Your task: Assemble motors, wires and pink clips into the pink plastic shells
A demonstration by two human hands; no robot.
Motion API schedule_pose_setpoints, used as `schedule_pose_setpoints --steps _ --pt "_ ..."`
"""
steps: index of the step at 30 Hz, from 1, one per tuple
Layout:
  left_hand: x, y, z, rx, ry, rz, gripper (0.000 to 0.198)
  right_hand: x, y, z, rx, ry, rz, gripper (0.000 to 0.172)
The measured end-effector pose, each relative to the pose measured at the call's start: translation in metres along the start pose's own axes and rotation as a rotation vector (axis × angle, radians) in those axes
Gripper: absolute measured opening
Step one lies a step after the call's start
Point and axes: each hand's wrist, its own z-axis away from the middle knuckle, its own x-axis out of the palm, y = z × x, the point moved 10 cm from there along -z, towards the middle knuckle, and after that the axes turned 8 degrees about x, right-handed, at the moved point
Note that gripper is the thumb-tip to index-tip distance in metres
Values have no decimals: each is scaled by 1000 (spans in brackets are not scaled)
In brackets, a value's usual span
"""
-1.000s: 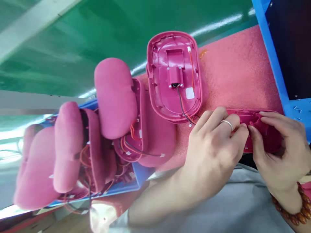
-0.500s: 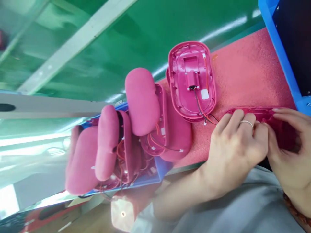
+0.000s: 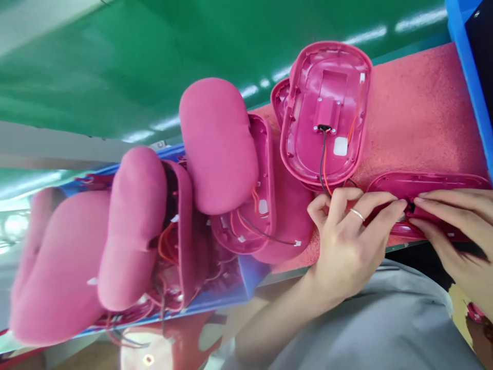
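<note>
A magenta plastic shell (image 3: 435,180) lies open side up on the pink mat, partly hidden beneath both hands. My left hand (image 3: 350,236), with a ring on one finger, reaches in and pinches thumb and index finger together; what they grip is too small to make out. Opposite it, my right hand (image 3: 462,226) has its fingers and thumb closed about a small black part (image 3: 411,206) inside the shell. Just beyond my left hand stands another open shell (image 3: 327,108), with a screwed-down motor-like block, red and black wires and a white pad.
To the left, pink fabric-covered pads (image 3: 219,149) and wired shells pile up in and around a blue bin (image 3: 246,280). A blue-edged frame (image 3: 468,77) borders the right side. The pink mat (image 3: 423,113) lies on a green surface (image 3: 269,31).
The view has shifted, and the piled pads look larger and farther left. My fingertips have come together over the shell, where a small black part now shows between them.
</note>
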Motion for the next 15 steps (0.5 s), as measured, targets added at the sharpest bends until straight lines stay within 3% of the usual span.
schedule_pose_setpoints --steps 3,8,15 --pt "3 -3 0 -20 -18 13 23 3 1 -8 39 -96 47 18" --pt "3 -4 2 -12 -17 13 25 1 7 -13 86 -109 169 21" --pt "-5 -7 0 -58 -10 34 19 9 9 -18 28 -227 247 28"
